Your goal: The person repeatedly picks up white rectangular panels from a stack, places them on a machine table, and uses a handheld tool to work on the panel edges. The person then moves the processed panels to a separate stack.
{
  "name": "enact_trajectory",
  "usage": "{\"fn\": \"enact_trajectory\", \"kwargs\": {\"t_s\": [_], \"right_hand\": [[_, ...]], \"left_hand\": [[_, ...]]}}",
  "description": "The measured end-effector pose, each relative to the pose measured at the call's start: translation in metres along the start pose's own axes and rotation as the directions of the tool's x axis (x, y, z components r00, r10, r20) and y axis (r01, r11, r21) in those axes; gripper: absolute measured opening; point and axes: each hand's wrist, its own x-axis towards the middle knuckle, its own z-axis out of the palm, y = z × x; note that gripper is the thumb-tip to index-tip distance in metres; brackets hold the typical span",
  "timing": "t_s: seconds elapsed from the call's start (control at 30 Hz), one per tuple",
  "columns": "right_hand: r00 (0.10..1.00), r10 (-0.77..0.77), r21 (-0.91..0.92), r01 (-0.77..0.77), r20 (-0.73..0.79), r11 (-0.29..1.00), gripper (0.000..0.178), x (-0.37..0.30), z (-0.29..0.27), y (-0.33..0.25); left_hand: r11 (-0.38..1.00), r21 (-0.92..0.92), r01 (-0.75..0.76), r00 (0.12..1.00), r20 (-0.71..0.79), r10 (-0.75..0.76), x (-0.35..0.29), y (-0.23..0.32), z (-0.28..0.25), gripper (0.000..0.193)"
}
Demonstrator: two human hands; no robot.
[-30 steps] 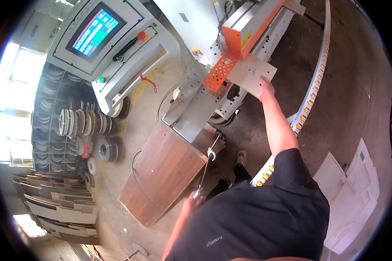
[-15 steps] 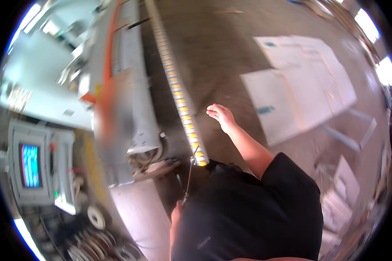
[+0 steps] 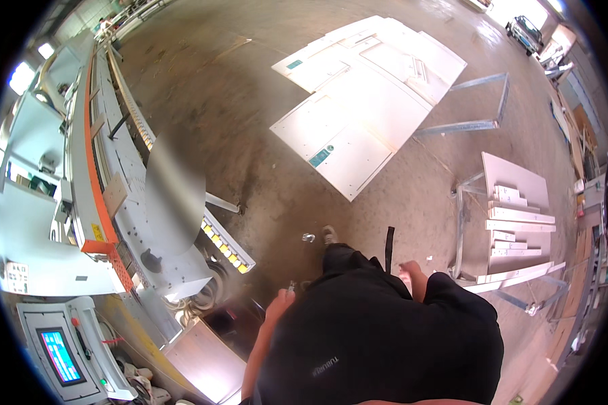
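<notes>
Low beside my dark shirt, my left hand is closed round a thin metal tool, of which only a small silvery end shows past the fingers. On the other side of my body, my right hand hangs by my hip. Its fingers are partly hidden and unclear, and nothing plainly shows in it. Close by, a narrow black strap sticks out from my clothing. Left of me runs a long machine with an orange edge, and a rail with yellow rollers ends near my left hand.
White panels lie ahead on the concrete floor, partly on a metal frame. At right, white strips and boards rest on another stand. A control screen is at lower left, near a pale board. My shoe shows below.
My view has swung right, so the machine and rollers sit farther left. My right hand, outstretched before, has dropped to my side. The rod below my left hand's grip shows much less.
</notes>
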Motion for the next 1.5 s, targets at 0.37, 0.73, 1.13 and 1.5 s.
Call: {"fn": "enact_trajectory", "kwargs": {"t_s": [0.37,0.73,1.13,1.5], "right_hand": [[0.966,-0.143,0.093,0.166,-0.215,0.982,0.035,0.022,-0.039,-0.009],[0.886,-0.162,0.414,0.357,-0.435,0.837,0.018,0.088,-0.175,-0.011],[0.953,-0.130,0.312,0.215,-0.273,0.925,0.034,0.070,-0.248,-0.042],[0.836,-0.456,0.494,0.548,-0.304,0.675,0.027,0.071,-0.275,-0.209]], "left_hand": [[0.966,0.036,-0.257,0.962,0.101,0.252,0.096,0.143,0.014,0.053],[0.922,0.053,-0.383,0.918,-0.093,0.386,0.196,0.398,0.009,0.059],[0.991,-0.096,-0.092,0.908,-0.417,0.044,0.225,0.371,-0.027,0.059],[0.985,-0.148,0.093,0.982,-0.147,-0.115,0.091,0.193,-0.022,0.053]]}}
